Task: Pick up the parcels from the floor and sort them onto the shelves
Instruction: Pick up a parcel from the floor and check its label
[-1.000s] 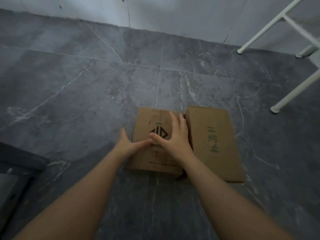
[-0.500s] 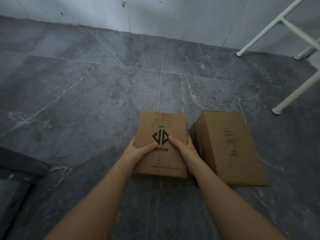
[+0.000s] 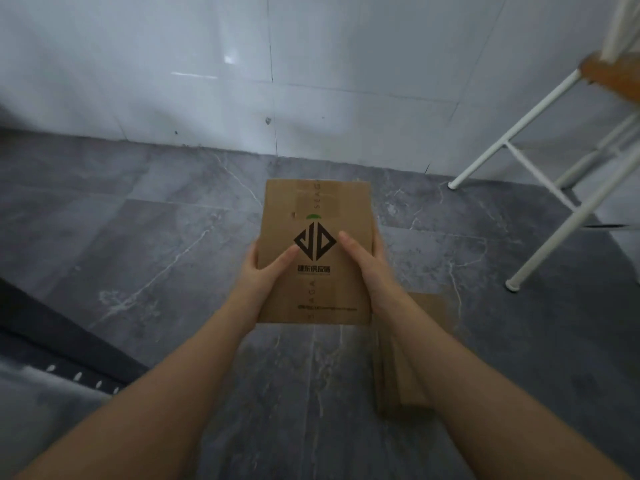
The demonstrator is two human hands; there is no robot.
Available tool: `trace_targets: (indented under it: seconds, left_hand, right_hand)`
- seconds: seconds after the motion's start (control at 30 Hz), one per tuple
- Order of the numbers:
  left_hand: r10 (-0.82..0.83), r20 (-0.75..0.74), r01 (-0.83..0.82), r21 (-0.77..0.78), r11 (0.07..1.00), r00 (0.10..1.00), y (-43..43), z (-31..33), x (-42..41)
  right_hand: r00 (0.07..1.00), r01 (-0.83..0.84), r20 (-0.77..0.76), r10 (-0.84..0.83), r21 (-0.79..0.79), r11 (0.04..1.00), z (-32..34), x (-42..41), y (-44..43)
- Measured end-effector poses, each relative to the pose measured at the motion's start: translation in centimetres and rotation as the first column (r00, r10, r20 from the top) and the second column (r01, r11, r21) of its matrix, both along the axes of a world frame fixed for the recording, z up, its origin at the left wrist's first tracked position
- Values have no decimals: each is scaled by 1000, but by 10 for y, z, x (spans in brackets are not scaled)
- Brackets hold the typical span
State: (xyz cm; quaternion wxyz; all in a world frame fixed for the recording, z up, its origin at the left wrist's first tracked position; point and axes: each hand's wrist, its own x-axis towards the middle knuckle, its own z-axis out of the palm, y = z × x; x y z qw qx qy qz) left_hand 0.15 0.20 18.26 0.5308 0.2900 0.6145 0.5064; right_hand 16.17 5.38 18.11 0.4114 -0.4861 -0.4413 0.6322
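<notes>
I have the flat brown cardboard parcel with the black diamond logo (image 3: 316,252) lifted clear of the grey marbled floor tiles (image 3: 138,244), held out level in front of me. My left hand (image 3: 263,271) clamps its left edge, thumb lying across the top face; my right hand (image 3: 365,261) clamps the right edge the same way, and the fingers under the box are out of my sight. To carry it well I should keep both grips even, hold the box flat, and turn toward the white metal shelf frame (image 3: 519,140) on my right before raising it. The 2nd brown cardboard parcel (image 3: 415,358) lies on the floor, mostly behind my right forearm. The shelf boards are cut off at the frame edge; an orange-brown thing (image 3: 613,76) up there is possibly another parcel.
</notes>
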Motion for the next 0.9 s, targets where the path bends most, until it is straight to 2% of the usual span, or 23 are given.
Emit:
trace_targets:
  seconds: [0.17,0.37,0.57,0.73,0.9]
  left_hand:
    - [77,-10,-73,201,977,997,-3,196,-9]
    - [46,-53,-21,396,918,998,-6,482,-2]
    - [78,-130,13,589,808,988,-25,751,22]
    - [117,-175,43,712,701,978,-44,911,44]
    - [156,-222,83,789,609,962,-72,1003,59]
  right_hand:
    - [995,-66,-63,80,195,978,198,-3,0]
    - [989,-48,-109,103,420,906,477,6,-12]
    - [983,1,-145,109,607,795,746,30,-33]
    - [979,43,-169,112,715,698,905,53,-57]
    - [976,66,-177,123,788,612,1001,70,-84]
